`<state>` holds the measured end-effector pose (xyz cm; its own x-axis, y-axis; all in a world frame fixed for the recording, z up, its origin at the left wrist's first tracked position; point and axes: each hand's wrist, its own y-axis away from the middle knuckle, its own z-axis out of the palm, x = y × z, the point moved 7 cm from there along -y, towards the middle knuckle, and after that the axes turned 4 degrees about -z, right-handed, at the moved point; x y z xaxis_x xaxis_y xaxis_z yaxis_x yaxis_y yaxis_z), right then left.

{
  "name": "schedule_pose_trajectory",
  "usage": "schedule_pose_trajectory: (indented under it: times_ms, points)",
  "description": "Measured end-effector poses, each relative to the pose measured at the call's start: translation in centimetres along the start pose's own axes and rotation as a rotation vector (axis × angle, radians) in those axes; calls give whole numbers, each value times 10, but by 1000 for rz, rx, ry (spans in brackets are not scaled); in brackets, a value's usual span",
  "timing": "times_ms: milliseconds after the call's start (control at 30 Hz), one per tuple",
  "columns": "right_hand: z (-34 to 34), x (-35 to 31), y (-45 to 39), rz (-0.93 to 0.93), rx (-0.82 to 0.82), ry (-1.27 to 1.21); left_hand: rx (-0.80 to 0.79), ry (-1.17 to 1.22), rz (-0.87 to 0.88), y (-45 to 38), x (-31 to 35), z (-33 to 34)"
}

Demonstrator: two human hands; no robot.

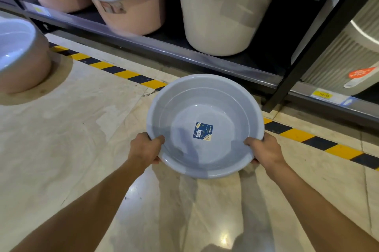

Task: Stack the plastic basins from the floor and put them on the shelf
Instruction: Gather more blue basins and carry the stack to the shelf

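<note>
A pale grey-blue plastic basin (pixel 205 108) with a blue label in its bottom is held above the floor, just in front of the low shelf (pixel 184 55). My left hand (pixel 145 149) grips its near left rim, thumb over the edge. On the near right rim my right hand (pixel 264 150) grips the same way. A ring inside the wall suggests more than one basin nested; I cannot tell how many. A second stack of basins (pixel 18 55), pink outside with a pale one on top, stands on the floor at the far left.
On the shelf stand two pink buckets (pixel 131 5) and a white bucket (pixel 221 16). A black upright post (pixel 307 50) divides the shelf; right of it is a ribbed grey bin (pixel 344 61). Yellow-black tape (pixel 307 134) runs along the floor before the shelf.
</note>
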<state>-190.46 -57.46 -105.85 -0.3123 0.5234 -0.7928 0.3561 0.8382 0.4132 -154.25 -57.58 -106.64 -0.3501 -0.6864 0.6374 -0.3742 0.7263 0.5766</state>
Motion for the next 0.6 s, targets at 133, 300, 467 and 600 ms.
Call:
schedule_pose_trajectory:
  times_ms: [133, 300, 467, 600]
  points:
    - [-10, -26, 11, -21, 43, 15, 63, 28, 37, 16, 21, -20]
    - [-36, -84, 58, -30, 12, -4, 81, 14, 56, 75, 62, -80]
    - [-73, -209, 137, -49, -46, 32, 119, 47, -5, 177, 115, -187]
    - [-109, -347, 222, -101, -128, 34, 180, 114, -63, 281, 176, -297]
